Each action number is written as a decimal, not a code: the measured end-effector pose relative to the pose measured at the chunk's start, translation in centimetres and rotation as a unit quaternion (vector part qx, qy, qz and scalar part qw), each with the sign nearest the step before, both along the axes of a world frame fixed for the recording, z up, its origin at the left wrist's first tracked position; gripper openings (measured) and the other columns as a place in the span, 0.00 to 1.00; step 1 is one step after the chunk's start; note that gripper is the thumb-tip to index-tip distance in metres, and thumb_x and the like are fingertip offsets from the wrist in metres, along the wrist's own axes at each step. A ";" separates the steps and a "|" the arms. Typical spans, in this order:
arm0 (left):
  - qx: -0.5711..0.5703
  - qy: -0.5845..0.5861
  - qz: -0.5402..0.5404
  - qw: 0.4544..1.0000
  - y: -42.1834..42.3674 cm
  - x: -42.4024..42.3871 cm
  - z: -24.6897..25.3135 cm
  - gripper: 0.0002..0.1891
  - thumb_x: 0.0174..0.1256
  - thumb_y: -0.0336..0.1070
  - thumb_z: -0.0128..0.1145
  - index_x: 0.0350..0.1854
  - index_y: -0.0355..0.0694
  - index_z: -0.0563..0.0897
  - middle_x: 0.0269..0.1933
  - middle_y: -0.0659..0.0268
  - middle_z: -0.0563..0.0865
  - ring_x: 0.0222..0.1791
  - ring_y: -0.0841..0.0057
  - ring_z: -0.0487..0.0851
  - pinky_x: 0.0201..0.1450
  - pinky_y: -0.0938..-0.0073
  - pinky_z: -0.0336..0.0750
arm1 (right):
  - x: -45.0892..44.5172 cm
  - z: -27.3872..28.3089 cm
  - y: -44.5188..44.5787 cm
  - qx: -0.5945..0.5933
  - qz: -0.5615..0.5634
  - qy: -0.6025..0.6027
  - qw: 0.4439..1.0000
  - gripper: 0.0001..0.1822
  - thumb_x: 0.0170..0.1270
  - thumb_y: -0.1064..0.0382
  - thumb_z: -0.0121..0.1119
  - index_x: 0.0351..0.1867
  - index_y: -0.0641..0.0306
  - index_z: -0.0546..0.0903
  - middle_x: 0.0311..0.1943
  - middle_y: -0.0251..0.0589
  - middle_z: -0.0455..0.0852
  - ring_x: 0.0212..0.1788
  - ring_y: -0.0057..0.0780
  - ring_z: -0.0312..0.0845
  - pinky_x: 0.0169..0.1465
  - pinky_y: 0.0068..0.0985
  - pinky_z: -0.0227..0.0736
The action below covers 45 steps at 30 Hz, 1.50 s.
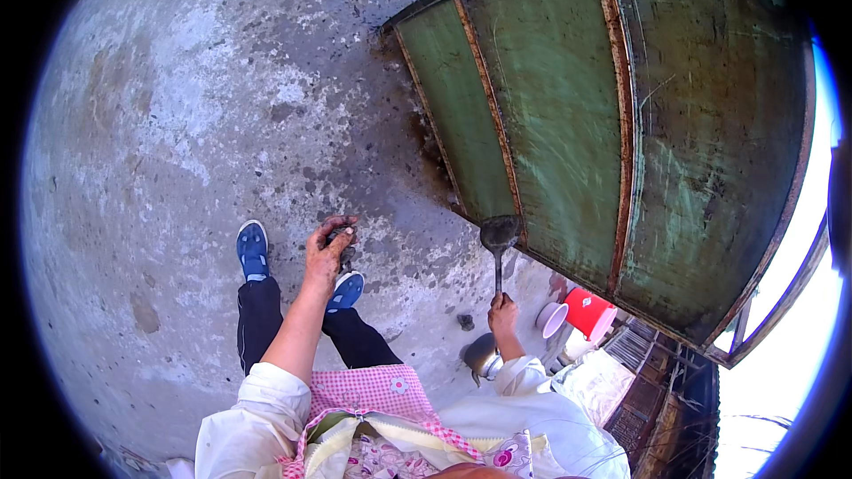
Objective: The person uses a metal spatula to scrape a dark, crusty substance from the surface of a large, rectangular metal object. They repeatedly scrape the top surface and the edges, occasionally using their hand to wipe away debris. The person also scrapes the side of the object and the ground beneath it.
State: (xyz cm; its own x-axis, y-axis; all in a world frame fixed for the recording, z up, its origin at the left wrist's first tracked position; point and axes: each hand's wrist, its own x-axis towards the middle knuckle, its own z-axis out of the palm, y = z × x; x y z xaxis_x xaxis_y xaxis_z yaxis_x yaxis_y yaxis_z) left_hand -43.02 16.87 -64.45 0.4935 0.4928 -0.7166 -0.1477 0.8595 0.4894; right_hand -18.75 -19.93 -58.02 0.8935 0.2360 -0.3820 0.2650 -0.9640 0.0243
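Observation:
My right hand [504,314] grips the handle of a metal turner [499,239], a spatula with a broad, dark blade pointing away from me. In the picture, the blade overlaps the lower edge of a large green panel [566,126] with rusty metal bars; contact between them cannot be told. My left hand [331,254] is raised above my right shoe, fingers curled around a small dark wad [346,256] of a kind I cannot make out. Dark smears cover the left fingers.
Stained concrete ground [173,166] spreads ahead and to the left. At right stand a metal kettle [484,354], a pale basin [552,320] and a red bucket [587,312]. A small dark lump [466,322] lies near the kettle. My blue shoes [253,249] are below.

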 end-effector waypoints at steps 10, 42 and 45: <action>-0.027 0.014 -0.035 0.999 -1.0 0.8 -0.1 0.12 0.61 0.28 0.58 0.48 0.36 0.80 0.44 0.66 0.82 0.39 0.76 0.82 0.43 0.78 0.74 | 6.4 -2.3 35.5 0.009 0.277 -0.118 0.953 0.15 0.69 0.56 0.42 0.38 0.65 0.76 0.22 0.60 0.82 0.28 0.56 0.82 0.33 0.47 0.77; -0.001 0.005 0.029 1.000 1.6 -0.9 0.3 0.12 0.60 0.30 0.57 0.47 0.34 0.80 0.43 0.65 0.81 0.40 0.75 0.81 0.46 0.77 0.74 | 7.3 -2.9 23.1 -0.022 0.233 -0.124 0.964 0.14 0.68 0.57 0.47 0.33 0.67 0.78 0.22 0.62 0.80 0.26 0.59 0.78 0.31 0.51 0.74; -0.014 0.012 0.031 0.999 2.5 -1.6 0.0 0.13 0.60 0.30 0.57 0.47 0.35 0.80 0.41 0.64 0.82 0.40 0.76 0.81 0.46 0.78 0.73 | 3.8 -2.6 17.2 0.046 0.249 -0.150 0.956 0.12 0.66 0.60 0.48 0.33 0.67 0.78 0.23 0.61 0.81 0.28 0.61 0.78 0.37 0.51 0.74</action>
State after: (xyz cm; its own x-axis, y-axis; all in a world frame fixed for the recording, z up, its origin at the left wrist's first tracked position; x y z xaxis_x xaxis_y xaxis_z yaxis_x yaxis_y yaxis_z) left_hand -44.63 19.39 -64.41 0.4446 0.5021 -0.7418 -0.1900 0.8621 0.4697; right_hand -14.94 -2.75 -60.62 0.7270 0.6815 -0.0837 0.6866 -0.7212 0.0919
